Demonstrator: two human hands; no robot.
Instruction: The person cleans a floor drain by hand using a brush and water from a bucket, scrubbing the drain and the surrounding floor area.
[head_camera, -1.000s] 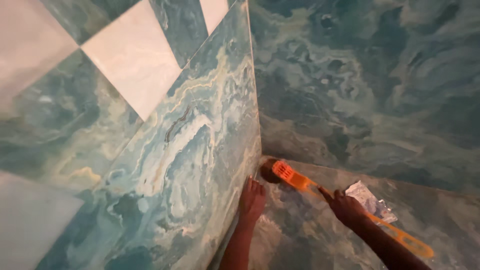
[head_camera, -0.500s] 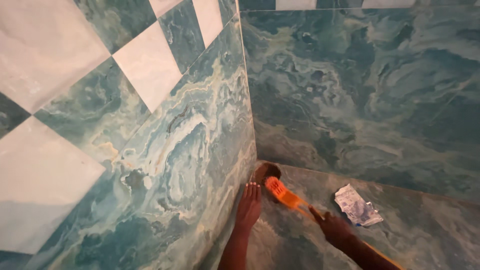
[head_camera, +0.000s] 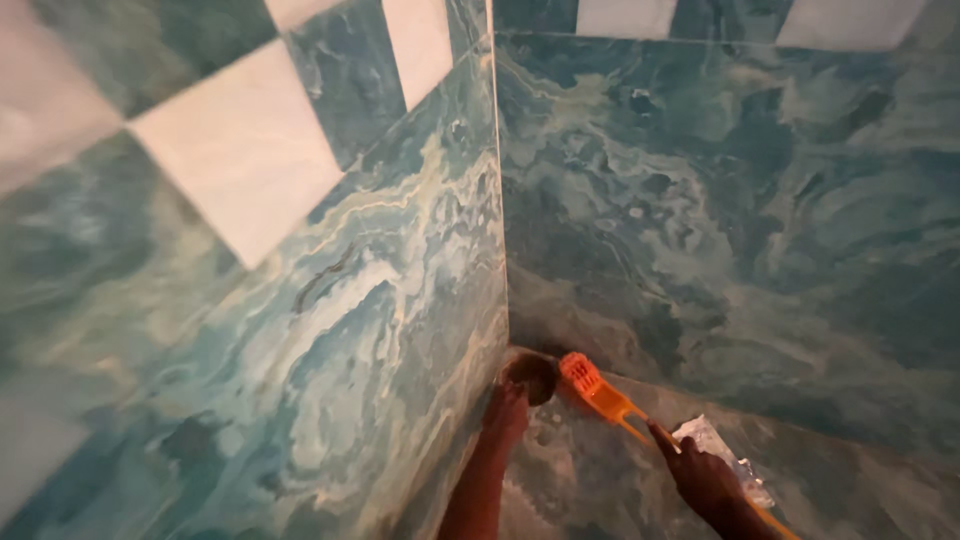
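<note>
Down at the near edge, the right hand has its fingers wrapped round the handle of an orange brush, a crumpled silvery wrapper just beside it on the floor. To its left, the left hand reaches to a dark drain hole; finger spread, can't tell. Farther, the brush head meets the corner where the marbled teal walls join.

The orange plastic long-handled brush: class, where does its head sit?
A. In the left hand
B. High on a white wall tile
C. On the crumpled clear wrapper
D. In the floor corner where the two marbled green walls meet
D: the orange plastic long-handled brush, held by the right hand, has its head low in the corner, beside the left hand.
</note>
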